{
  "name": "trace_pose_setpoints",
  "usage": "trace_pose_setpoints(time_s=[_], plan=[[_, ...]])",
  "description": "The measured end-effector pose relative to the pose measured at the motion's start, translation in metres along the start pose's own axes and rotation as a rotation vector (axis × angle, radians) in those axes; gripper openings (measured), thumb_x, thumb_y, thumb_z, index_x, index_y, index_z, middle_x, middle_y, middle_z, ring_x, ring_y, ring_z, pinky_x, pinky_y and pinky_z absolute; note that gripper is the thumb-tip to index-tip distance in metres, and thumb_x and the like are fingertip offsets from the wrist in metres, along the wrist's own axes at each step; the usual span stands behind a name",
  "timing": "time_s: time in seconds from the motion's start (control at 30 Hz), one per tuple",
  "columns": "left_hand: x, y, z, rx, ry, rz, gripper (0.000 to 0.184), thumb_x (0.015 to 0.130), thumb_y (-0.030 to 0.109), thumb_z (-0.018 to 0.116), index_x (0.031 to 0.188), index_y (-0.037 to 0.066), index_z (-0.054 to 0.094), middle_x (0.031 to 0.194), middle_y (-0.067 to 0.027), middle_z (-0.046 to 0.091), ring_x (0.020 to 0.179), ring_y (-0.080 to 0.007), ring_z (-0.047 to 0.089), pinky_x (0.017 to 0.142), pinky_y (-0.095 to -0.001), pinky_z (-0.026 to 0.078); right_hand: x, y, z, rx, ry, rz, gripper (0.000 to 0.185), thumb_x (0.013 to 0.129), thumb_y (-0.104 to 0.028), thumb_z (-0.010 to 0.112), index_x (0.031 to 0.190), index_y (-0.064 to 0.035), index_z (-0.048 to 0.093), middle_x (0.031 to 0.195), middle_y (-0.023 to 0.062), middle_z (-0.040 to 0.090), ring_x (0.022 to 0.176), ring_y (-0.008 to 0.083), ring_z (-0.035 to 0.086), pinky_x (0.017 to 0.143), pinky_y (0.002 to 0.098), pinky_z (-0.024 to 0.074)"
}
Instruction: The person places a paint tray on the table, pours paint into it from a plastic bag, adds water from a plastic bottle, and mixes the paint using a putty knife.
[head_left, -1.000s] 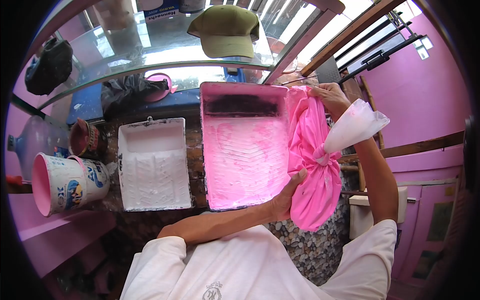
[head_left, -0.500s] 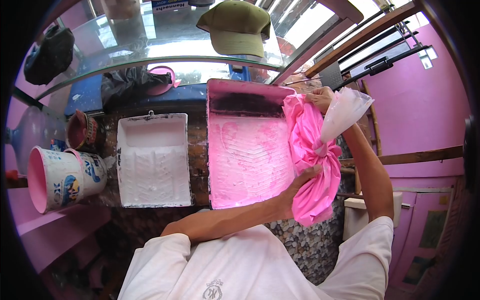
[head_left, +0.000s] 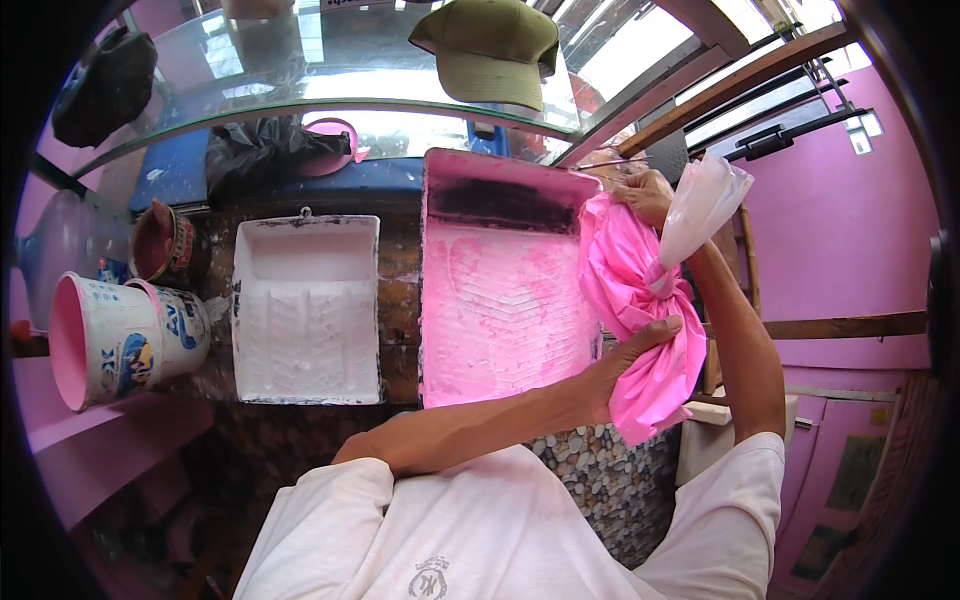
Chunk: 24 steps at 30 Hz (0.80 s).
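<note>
I have both hands on the pink bag (head_left: 625, 260), which, seen from my end, overlaps the right edge of the pink tray (head_left: 500, 310); I can't tell whether they touch. My right hand (head_left: 645, 195) has its fingers closed on the bag's upper end, just beside the whitish plastic tail (head_left: 705, 205). My left hand (head_left: 618, 370) grips the lower part, thumb across the front, its other fingers hidden from me. The pink tray lies on the counter (head_left: 399, 300), with the white tray (head_left: 305, 340) to its left, then two pails (head_left: 120, 340) and a can (head_left: 165, 245). Beyond the trays I see a black bag (head_left: 260, 155) and a cap (head_left: 490, 55).
</note>
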<state>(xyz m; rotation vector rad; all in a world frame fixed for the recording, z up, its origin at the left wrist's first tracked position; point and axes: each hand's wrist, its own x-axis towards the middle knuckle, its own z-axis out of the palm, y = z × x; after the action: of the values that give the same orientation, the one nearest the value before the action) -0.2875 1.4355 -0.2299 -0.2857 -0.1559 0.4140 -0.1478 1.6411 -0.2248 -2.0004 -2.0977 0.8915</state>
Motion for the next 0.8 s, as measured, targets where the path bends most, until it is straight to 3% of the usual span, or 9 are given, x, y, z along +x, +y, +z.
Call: trace_pose_setpoints(time_s=[0.13, 0.2, 0.33, 0.5, 0.6, 0.8], plan=[[0.008, 0.003, 0.003, -0.017, -0.053, -0.033, 0.033, 0.085, 0.041, 0.066, 0.097, 0.011, 0.061, 0.082, -0.0030, 0.067, 0.066, -0.0159, 0.066, 0.062, -0.0411, 0.059, -0.005, -0.014, 0.001, -0.001, 0.042, 0.044, 0.023, 0.083, -0.015, 0.067, 0.067, 0.0012, 0.066, 0.059, -0.0040, 0.053, 0.052, 0.0033, 0.046, 0.045, 0.0240, 0.0381], [0.013, 0.006, 0.004, 0.027, -0.097, -0.021, 0.030, 0.085, 0.037, 0.067, 0.102, 0.013, 0.059, 0.083, -0.0005, 0.067, 0.070, -0.0159, 0.066, 0.069, -0.0477, 0.058, 0.005, -0.008, -0.004, -0.014, 0.010, -0.051, 0.021, 0.085, -0.014, 0.065, 0.071, 0.0015, 0.066, 0.062, -0.0030, 0.055, 0.054, 0.0032, 0.047, 0.048, 0.0236, 0.0397], [0.013, 0.008, 0.015, 0.073, -0.067, -0.033, 0.030, 0.086, 0.036, 0.066, 0.102, 0.012, 0.059, 0.080, 0.0000, 0.065, 0.067, -0.0151, 0.066, 0.068, -0.0473, 0.059, 0.020, -0.009, -0.015, -0.079, -0.057, -0.101, 0.021, 0.087, -0.017, 0.064, 0.077, 0.0016, 0.067, 0.065, -0.0019, 0.059, 0.056, 0.0031, 0.048, 0.050, 0.0227, 0.0420], [0.015, 0.012, 0.022, 0.181, -0.074, 0.115, 0.028, 0.087, 0.031, 0.066, 0.103, 0.009, 0.058, 0.083, -0.0039, 0.065, 0.069, -0.0150, 0.066, 0.063, -0.0400, 0.060, 0.011, -0.045, -0.018, -0.169, -0.035, -0.075, 0.023, 0.088, -0.019, 0.064, 0.077, 0.0015, 0.068, 0.064, -0.0017, 0.058, 0.056, 0.0033, 0.048, 0.051, 0.0231, 0.0422], [0.011, 0.013, 0.029, 0.131, -0.080, 0.101, 0.027, 0.088, 0.029, 0.065, 0.104, 0.008, 0.058, 0.084, -0.0051, 0.066, 0.069, -0.0155, 0.067, 0.059, -0.0362, 0.060, 0.016, -0.052, -0.016, -0.142, -0.058, -0.061, 0.024, 0.089, -0.019, 0.064, 0.077, 0.0008, 0.068, 0.064, -0.0016, 0.059, 0.057, 0.0034, 0.048, 0.052, 0.0235, 0.0422], [0.004, 0.012, 0.039, 0.182, -0.051, 0.209, 0.027, 0.088, 0.031, 0.066, 0.099, 0.007, 0.060, 0.080, -0.0029, 0.065, 0.065, -0.0125, 0.065, 0.057, -0.0268, 0.056, 0.023, -0.072, -0.013, -0.092, -0.169, -0.086, 0.026, 0.090, -0.019, 0.062, 0.074, 0.0002, 0.067, 0.062, -0.0022, 0.057, 0.056, 0.0029, 0.047, 0.052, 0.0226, 0.0418]])
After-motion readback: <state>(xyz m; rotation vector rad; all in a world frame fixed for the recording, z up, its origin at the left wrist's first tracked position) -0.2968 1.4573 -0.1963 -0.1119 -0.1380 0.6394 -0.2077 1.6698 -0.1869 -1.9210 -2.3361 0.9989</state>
